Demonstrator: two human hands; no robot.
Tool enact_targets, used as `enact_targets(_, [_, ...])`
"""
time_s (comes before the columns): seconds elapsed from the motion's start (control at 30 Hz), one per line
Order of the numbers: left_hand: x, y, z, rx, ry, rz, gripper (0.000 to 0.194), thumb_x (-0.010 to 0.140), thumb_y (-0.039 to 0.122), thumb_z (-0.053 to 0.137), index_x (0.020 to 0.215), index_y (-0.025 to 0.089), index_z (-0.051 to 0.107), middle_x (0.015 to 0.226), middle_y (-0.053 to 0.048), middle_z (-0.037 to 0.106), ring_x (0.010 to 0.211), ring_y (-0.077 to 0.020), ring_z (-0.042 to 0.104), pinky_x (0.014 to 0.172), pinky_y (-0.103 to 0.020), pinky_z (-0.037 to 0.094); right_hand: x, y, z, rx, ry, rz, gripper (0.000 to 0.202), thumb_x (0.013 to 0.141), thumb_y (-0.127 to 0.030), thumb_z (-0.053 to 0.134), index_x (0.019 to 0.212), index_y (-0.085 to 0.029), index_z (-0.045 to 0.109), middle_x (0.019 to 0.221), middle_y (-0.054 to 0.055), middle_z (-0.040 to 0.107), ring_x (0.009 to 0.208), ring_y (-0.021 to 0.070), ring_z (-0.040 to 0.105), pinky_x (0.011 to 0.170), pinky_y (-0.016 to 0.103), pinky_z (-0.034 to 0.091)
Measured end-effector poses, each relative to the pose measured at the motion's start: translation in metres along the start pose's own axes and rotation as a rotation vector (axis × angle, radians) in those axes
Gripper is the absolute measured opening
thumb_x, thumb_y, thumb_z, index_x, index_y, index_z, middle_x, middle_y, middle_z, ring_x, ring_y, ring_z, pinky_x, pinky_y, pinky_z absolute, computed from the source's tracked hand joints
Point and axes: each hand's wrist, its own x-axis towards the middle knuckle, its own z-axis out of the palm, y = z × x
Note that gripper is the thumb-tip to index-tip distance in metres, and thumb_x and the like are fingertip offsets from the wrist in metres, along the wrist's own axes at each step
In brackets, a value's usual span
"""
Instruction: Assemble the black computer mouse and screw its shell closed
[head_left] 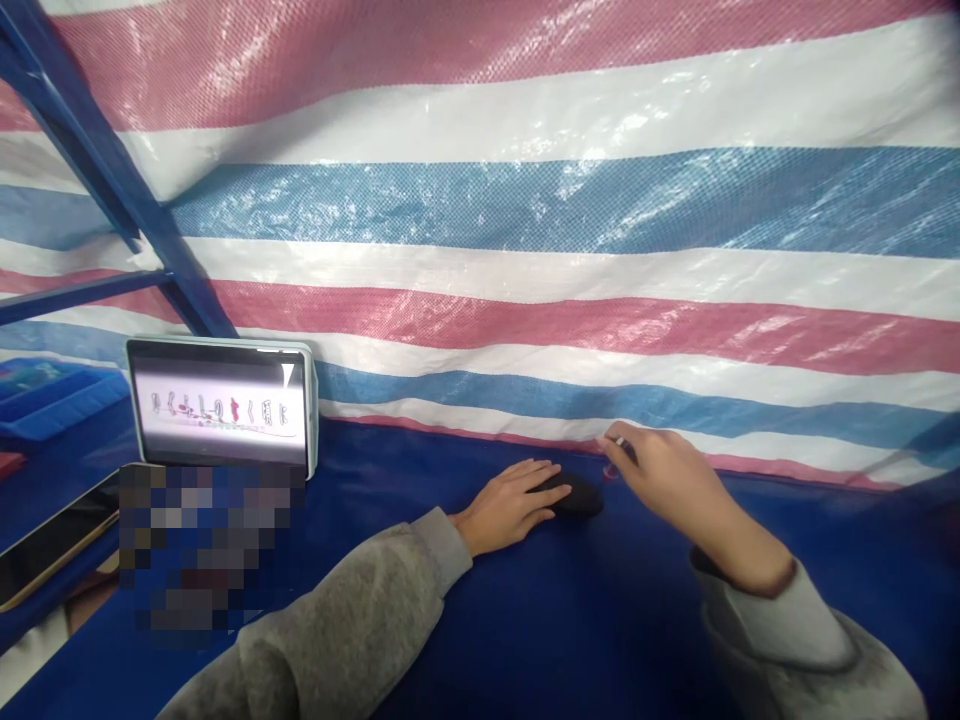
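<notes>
Reaching in from the bottom of the frame, your grey sleeves (360, 610) cross the dark blue tabletop (570, 640). At the lower left lies a dark-screened phone (60, 535) with a gold-coloured edge; beside it a pixelated patch hides whatever is there. Just right of the frame's centre, your left hand (510, 505) lies palm down, fingers spread over the left side of a rounded black object (583, 497), resting on it rather than gripping it. To the right, your right hand (664, 470) is raised, thumb and fingers pinched on a small dark piece (624, 448), mostly covered by them; a pinkish bit shows just below the fingertips, too small to identify. Farther back at left, a tablet (221, 400) in a pale case stands upright, its screen lit with characters, with a blue tray (56, 400) to its left. Behind, a blue metal frame (120, 180) slants through the upper left, and a striped plastic sheet (525, 200) closes off the table's far edge.
</notes>
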Motion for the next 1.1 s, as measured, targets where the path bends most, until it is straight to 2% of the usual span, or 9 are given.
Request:
enact_targets(0.17, [-0.0003, -0.0005, 0.0011, -0.002, -0.004, -0.008, 0.040, 0.101, 0.034, 0.044, 0.139, 0.023, 0.048, 0.148, -0.007, 0.044, 0.139, -0.0197, 0.039, 0.118, -0.040, 0.031, -0.0017, 0.0045, 0.0044, 0.023, 0.088, -0.101, 0.034, 0.093, -0.027, 0.040, 0.116, -0.016, 0.063, 0.097, 0.010, 0.072, 0.084, 0.0240, 0.068, 0.072, 0.032, 0.044])
enact_targets(0.23, [-0.0005, -0.0007, 0.0014, -0.004, 0.003, -0.004, 0.040, 0.101, 0.034, 0.044, 0.139, 0.023, 0.048, 0.148, -0.007, 0.044, 0.139, -0.0198, 0.039, 0.118, -0.040, 0.031, -0.0026, 0.0034, 0.0036, 0.025, 0.081, -0.137, 0.034, 0.089, -0.018, 0.041, 0.113, -0.016, 0.065, 0.098, 0.010, 0.071, 0.082, 0.0220, 0.067, 0.072, 0.031, 0.044])
enact_targets(0.3, [-0.0006, -0.0008, 0.0014, -0.007, 0.007, -0.001, 0.040, 0.101, 0.034, 0.044, 0.139, 0.024, 0.048, 0.147, -0.006, 0.045, 0.139, -0.0198, 0.039, 0.118, -0.041, 0.031, -0.0028, 0.0016, 0.0020, 0.010, 0.045, -0.135, 0.032, 0.085, -0.014, 0.042, 0.101, -0.017, 0.069, 0.091, 0.008, 0.070, 0.078, 0.0204, 0.066, 0.070, 0.030, 0.043])
enact_targets(0.4, [-0.0006, -0.0010, 0.0009, -0.008, 0.007, 0.002, 0.040, 0.101, 0.034, 0.044, 0.139, 0.024, 0.048, 0.148, -0.006, 0.044, 0.139, -0.0198, 0.038, 0.118, -0.041, 0.030, -0.0020, 0.0004, 0.0015, -0.009, 0.030, -0.110, 0.031, 0.089, -0.017, 0.039, 0.092, -0.019, 0.070, 0.083, 0.007, 0.069, 0.078, 0.0214, 0.065, 0.068, 0.030, 0.042])
enact_targets(0.47, [-0.0005, -0.0010, 0.0006, -0.008, 0.007, 0.006, 0.040, 0.101, 0.034, 0.045, 0.139, 0.024, 0.048, 0.148, -0.006, 0.044, 0.139, -0.0197, 0.038, 0.119, -0.041, 0.030, -0.0018, 0.0011, 0.0027, -0.002, 0.040, -0.117, 0.033, 0.090, -0.017, 0.038, 0.100, -0.018, 0.069, 0.087, 0.007, 0.070, 0.082, 0.0224, 0.066, 0.069, 0.031, 0.043])
enact_targets(0.6, [-0.0006, -0.0010, 0.0008, -0.011, 0.003, 0.011, 0.039, 0.101, 0.033, 0.045, 0.139, 0.023, 0.049, 0.148, -0.006, 0.044, 0.140, -0.0195, 0.037, 0.119, -0.040, 0.030, -0.0034, 0.0021, 0.0045, -0.006, 0.039, -0.145, 0.044, 0.082, -0.008, 0.041, 0.118, -0.019, 0.064, 0.103, 0.007, 0.070, 0.084, 0.0215, 0.067, 0.070, 0.031, 0.044])
enact_targets(0.77, [-0.0006, -0.0006, 0.0001, -0.011, -0.002, 0.008, 0.040, 0.101, 0.033, 0.044, 0.139, 0.023, 0.048, 0.148, -0.007, 0.045, 0.139, -0.0198, 0.038, 0.119, -0.041, 0.030, -0.0043, 0.0004, 0.0031, -0.035, 0.048, -0.082, 0.039, 0.088, -0.015, 0.039, 0.118, -0.018, 0.064, 0.089, 0.008, 0.072, 0.079, 0.0230, 0.068, 0.068, 0.032, 0.045])
enact_targets(0.97, [0.0002, -0.0001, -0.0004, -0.016, -0.001, -0.011, 0.040, 0.101, 0.034, 0.045, 0.140, 0.025, 0.047, 0.147, -0.007, 0.045, 0.139, -0.0203, 0.039, 0.118, -0.042, 0.032, -0.0048, -0.0038, 0.0014, -0.014, 0.052, -0.162, 0.043, 0.081, -0.011, 0.043, 0.118, -0.022, 0.063, 0.105, 0.005, 0.069, 0.079, 0.0197, 0.066, 0.068, 0.030, 0.044])
enact_targets(1.1, [-0.0001, -0.0008, 0.0010, -0.004, 0.002, 0.001, 0.040, 0.101, 0.034, 0.045, 0.140, 0.024, 0.048, 0.147, -0.007, 0.045, 0.139, -0.0203, 0.038, 0.118, -0.042, 0.032, -0.0050, -0.0008, 0.0017, -0.003, 0.029, -0.163, 0.037, 0.092, -0.019, 0.036, 0.114, -0.021, 0.066, 0.093, 0.006, 0.070, 0.075, 0.0191, 0.065, 0.068, 0.030, 0.044])
